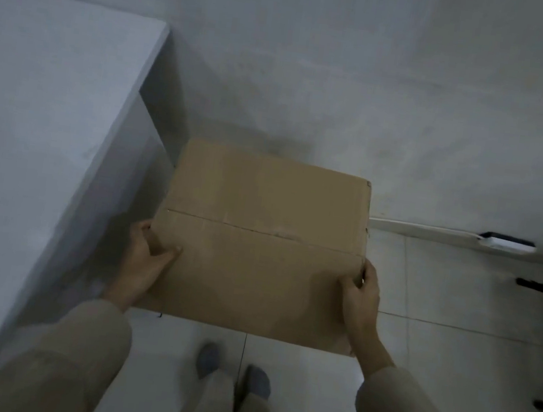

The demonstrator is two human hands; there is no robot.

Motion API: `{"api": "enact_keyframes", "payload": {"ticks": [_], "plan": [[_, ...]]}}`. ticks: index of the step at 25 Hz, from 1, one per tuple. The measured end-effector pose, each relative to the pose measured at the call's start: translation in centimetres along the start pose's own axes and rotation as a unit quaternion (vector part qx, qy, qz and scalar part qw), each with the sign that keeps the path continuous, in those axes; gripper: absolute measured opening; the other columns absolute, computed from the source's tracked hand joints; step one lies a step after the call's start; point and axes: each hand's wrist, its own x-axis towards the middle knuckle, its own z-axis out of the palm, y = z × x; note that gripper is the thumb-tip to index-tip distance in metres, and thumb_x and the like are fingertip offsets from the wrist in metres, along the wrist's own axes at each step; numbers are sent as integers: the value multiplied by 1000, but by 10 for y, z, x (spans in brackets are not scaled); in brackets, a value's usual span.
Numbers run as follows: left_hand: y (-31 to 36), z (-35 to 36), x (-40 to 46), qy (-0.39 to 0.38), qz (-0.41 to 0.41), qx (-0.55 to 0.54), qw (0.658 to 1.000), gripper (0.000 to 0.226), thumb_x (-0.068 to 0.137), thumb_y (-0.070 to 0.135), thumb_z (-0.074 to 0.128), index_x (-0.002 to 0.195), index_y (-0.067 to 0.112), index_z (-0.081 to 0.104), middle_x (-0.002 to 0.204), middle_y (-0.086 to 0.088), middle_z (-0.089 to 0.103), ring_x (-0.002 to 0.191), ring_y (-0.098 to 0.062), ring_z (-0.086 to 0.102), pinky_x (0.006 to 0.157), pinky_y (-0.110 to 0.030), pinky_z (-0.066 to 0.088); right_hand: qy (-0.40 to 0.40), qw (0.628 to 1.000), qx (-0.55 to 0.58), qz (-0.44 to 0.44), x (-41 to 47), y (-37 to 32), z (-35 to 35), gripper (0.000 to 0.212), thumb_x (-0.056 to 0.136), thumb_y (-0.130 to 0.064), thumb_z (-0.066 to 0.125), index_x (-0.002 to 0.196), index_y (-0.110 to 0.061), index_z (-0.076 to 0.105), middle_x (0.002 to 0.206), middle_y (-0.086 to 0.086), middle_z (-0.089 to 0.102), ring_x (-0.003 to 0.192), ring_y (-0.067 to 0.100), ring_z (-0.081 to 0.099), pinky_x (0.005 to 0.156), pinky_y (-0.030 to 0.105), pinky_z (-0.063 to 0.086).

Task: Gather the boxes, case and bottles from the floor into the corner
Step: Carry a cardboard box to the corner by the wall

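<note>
Cardboard box (260, 242) is clamped at its near side edges by left hand (144, 258) and right hand (360, 292), at the floor corner beside the white cabinet (49, 128). Case and bottles not seen; likely outstanding.

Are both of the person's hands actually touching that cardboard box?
Touching. The head view shows the left hand gripping the cardboard box at its left edge, thumb pressed on top, and the right hand wrapped around its right edge.

White cabinet (30, 139) at left, grey wall (349, 77), tiled floor (451, 350)
</note>
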Motion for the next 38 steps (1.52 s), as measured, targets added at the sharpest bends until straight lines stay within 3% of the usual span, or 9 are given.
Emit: {"api": "enact_keyframes", "payload": {"ticks": [5, 8, 16, 19, 21, 25, 31, 34, 38], "plan": [[-87, 57, 94, 20, -26, 36, 999, 65, 77, 1, 68, 130, 2, 30, 116, -10, 42, 105, -24, 45, 86, -29, 33, -20, 999, -9, 39, 85, 71, 89, 60, 88, -3, 46, 144, -14, 28, 145, 10, 41, 130, 30, 41, 106, 40, 35], [-141, 89, 148, 24, -30, 52, 998, 68, 74, -3, 70, 130, 0, 32, 129, -20, 41, 117, -30, 45, 89, -29, 33, -20, 999, -15, 39, 130, 115, 139, 62, 88, -3, 46, 145, -15, 26, 147, 10, 39, 133, 31, 38, 109, 43, 33], [-221, 131, 216, -9, -35, 83, 996, 73, 76, -1, 68, 135, 4, 25, 141, -19, 35, 127, -32, 39, 96, -32, 32, -116, 992, -56, 8, 204, 170, 193, 69, 86, 5, 42, 146, -16, 15, 142, 11, 39, 115, 24, 44, 89, 27, 33], [-225, 135, 219, -20, -33, 109, 993, 75, 77, -2, 66, 138, 2, 22, 143, -21, 33, 130, -35, 36, 106, -40, 31, -131, 988, -78, 18, 212, 175, 196, 73, 85, 5, 41, 148, -13, 8, 151, 11, 27, 133, 29, 34, 108, 37, 32], [-219, 137, 216, -16, -32, 141, 989, 79, 78, -3, 65, 142, 2, 19, 147, -21, 29, 134, -35, 31, 112, -43, 26, -128, 987, -99, 10, 207, 173, 194, 73, 86, 6, 41, 148, -11, 7, 154, 10, 21, 140, 28, 25, 114, 39, 23], [-183, 153, 195, -28, 3, 155, 988, 76, 81, -1, 60, 145, 5, 19, 151, -17, 25, 138, -33, 26, 114, -46, 24, -129, 984, -122, -30, 185, 148, 181, 64, 86, 6, 42, 144, -9, 20, 148, 12, 30, 133, 29, 34, 100, 25, 29], [-78, 161, 128, -89, 74, 112, 987, 54, 86, 3, 56, 136, 4, 35, 144, -15, 38, 133, -29, 36, 107, -33, 28, -192, 970, -117, -95, 145, 77, 133, 51, 91, 3, 43, 139, -9, 33, 146, 8, 37, 135, 22, 34, 91, 3, 16], [-15, 148, 82, -93, 107, 67, 988, 43, 86, 1, 55, 128, 4, 44, 134, -9, 44, 123, -19, 42, 98, -21, 31, -170, 973, -79, -134, 115, 27, 95, 45, 90, 4, 43, 132, -9, 43, 140, 7, 46, 131, 21, 40, 92, 4, 23], [70, 118, 4, -121, 153, 28, 980, 39, 88, 6, 55, 126, 2, 46, 132, -11, 45, 125, -25, 42, 93, -17, 28, -147, 973, -33, -173, 57, -36, 27, 40, 88, 5, 43, 123, -13, 54, 132, 3, 53, 117, 9, 46, 83, 5, 33]]}}
